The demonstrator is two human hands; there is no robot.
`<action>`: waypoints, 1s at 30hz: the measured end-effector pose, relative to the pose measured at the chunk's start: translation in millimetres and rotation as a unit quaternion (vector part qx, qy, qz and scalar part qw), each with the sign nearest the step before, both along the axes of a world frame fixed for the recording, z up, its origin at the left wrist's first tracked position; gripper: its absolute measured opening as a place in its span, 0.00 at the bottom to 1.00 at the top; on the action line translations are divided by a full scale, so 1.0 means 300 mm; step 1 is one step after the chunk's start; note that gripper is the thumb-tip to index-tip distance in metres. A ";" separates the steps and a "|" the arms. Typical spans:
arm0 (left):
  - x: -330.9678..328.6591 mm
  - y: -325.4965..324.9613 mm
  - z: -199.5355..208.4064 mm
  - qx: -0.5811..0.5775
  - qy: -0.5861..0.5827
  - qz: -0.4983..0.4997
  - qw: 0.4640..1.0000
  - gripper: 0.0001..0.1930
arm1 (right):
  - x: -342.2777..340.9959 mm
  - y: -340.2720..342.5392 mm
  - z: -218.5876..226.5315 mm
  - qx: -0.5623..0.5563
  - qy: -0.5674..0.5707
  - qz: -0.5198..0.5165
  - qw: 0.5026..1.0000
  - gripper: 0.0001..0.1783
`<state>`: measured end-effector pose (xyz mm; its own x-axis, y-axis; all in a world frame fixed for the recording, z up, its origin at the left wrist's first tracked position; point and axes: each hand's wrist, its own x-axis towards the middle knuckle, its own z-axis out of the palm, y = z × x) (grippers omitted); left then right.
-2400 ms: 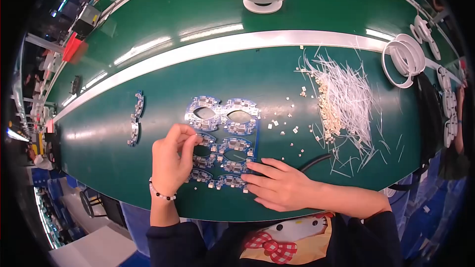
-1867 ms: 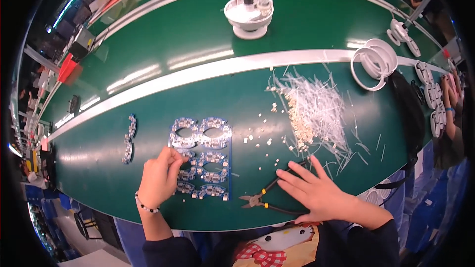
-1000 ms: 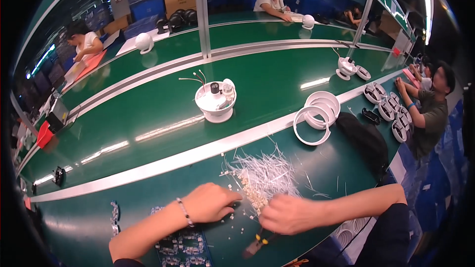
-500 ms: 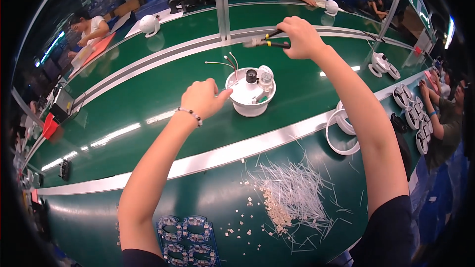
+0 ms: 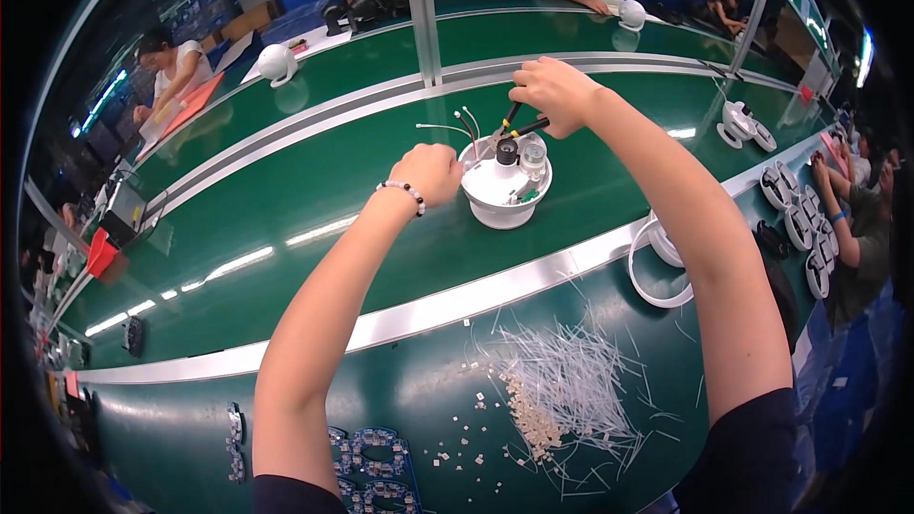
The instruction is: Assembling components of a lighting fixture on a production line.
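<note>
A round white camera housing stands on the green belt, its top uncovered. Inside it are a black lens, a clear round part and a small green connector. Thin wires with white plugs rise from its far left side. My left hand is closed at the left rim, its fingertips partly hidden and blurred. Over the far side, my right hand grips pliers with black and yellow handles. Their handles are spread, and the jaws reach down behind the lens beside the wires.
On the near bench lie a heap of clear plastic strips, small cream connectors and blue circuit boards. White rings rest at the right. White camera units stand farther along. Co-workers sit across the belt and at the right.
The pliers have come down and toward me, from beyond the housing to inside its far side. My left hand and the housing appear farther right in the view.
</note>
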<state>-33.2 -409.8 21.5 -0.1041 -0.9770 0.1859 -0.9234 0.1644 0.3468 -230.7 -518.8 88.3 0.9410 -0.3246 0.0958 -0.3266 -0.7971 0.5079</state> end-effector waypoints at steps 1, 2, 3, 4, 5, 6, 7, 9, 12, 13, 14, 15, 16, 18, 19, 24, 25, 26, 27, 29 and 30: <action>-0.007 -0.009 0.007 -0.001 -0.001 -0.001 1.000 0.12 | -0.003 0.001 -0.001 0.003 -0.001 0.005 1.000 0.22; -0.013 -0.018 0.016 -0.015 -0.004 0.005 1.000 0.13 | -0.003 0.003 -0.002 0.002 -0.002 0.005 1.000 0.22; -0.024 -0.028 0.021 -0.029 -0.006 0.010 1.000 0.13 | -0.005 0.006 -0.007 0.004 -0.004 0.002 1.000 0.21; -0.035 -0.034 0.027 -0.020 0.008 0.013 1.000 0.13 | -0.004 0.008 -0.010 0.006 -0.006 -0.001 1.000 0.21; -0.042 -0.040 0.032 -0.022 0.009 0.011 1.000 0.13 | -0.001 0.009 -0.010 0.008 -0.001 -0.019 1.000 0.22; -0.052 -0.049 0.028 -0.025 0.008 0.014 1.000 0.12 | -0.003 0.007 -0.015 0.009 0.000 -0.021 1.000 0.22; -0.061 -0.057 0.026 -0.029 0.006 0.016 0.999 0.12 | -0.005 0.005 -0.019 0.003 0.002 -0.020 1.000 0.20; -0.072 -0.063 0.030 -0.026 -0.007 0.022 0.999 0.12 | 0.003 0.018 -0.017 -0.003 0.005 -0.017 1.000 0.18; -0.059 -0.049 0.033 -0.045 -0.050 0.032 0.997 0.11 | -0.005 0.056 0.017 0.039 0.012 -0.146 0.988 0.12; -0.058 -0.028 0.047 -0.081 -0.008 0.023 0.996 0.12 | -0.045 0.052 0.035 0.033 -0.013 -0.142 0.989 0.11; -0.055 0.001 0.062 -0.116 0.035 0.015 0.992 0.13 | -0.087 0.045 0.033 0.013 -0.061 -0.116 0.991 0.12; -0.047 0.048 0.073 -0.152 0.117 -0.004 0.982 0.13 | -0.125 0.047 0.031 -0.014 -0.146 -0.100 0.984 0.11; -0.076 0.113 0.093 -0.152 0.161 -0.039 0.974 0.11 | -0.180 0.058 0.030 -0.043 -0.225 -0.090 0.969 0.11; -0.138 0.249 0.066 -0.178 0.199 -0.150 0.952 0.05 | -0.266 0.131 0.048 0.032 -0.394 -0.171 0.903 0.13; -0.171 0.330 0.043 -0.143 0.198 -0.214 0.946 0.03 | -0.298 0.171 0.046 0.073 -0.484 -0.190 0.851 0.13; -0.104 0.698 0.032 -0.009 0.072 -0.188 0.980 0.14 | -0.214 0.679 -0.009 0.552 -0.552 -0.050 0.623 0.05; -0.061 0.742 0.021 -0.033 0.104 -0.167 0.980 0.14 | -0.205 0.796 -0.038 0.529 -0.460 -0.047 0.712 0.14; -0.016 0.793 0.022 -0.043 0.108 -0.134 0.984 0.14 | -0.199 0.907 -0.048 0.539 -0.362 -0.091 0.755 0.19; 0.019 0.846 0.028 -0.054 0.105 -0.100 0.988 0.13 | -0.198 0.993 -0.085 0.502 -0.327 -0.033 0.800 0.19; 0.083 0.950 0.051 -0.052 0.111 -0.050 0.991 0.12 | -0.215 1.149 -0.172 0.462 -0.290 -0.006 0.838 0.23; 0.116 1.004 0.052 -0.062 0.116 -0.020 0.991 0.11 | -0.212 1.205 -0.214 0.483 -0.273 0.010 0.832 0.25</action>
